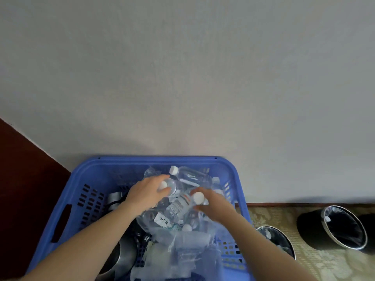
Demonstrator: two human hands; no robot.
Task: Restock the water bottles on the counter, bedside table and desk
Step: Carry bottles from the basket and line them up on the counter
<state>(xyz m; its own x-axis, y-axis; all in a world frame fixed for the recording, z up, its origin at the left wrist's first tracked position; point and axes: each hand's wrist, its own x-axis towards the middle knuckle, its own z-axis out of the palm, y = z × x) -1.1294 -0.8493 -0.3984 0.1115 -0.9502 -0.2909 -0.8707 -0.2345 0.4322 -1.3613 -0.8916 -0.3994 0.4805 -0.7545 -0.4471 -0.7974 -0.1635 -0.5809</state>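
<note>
A blue plastic basket [95, 173] stands against the wall, with several clear water bottles in torn plastic wrap [182, 244] inside it. My left hand [146, 193] grips the neck of one white-capped bottle [172, 186]. My right hand [213, 205] grips the neck of a second bottle [180, 206], whose white cap shows between my fingers. A third bottle [188, 175] lies on its side at the back of the basket, untouched.
Metal kettles [114, 199] sit in the basket's left part. To the right, two black bins lined with bags [343, 228] [278, 240] stand on patterned carpet [284, 216]. A dark wooden panel [24, 169] is at the left, a plain wall behind.
</note>
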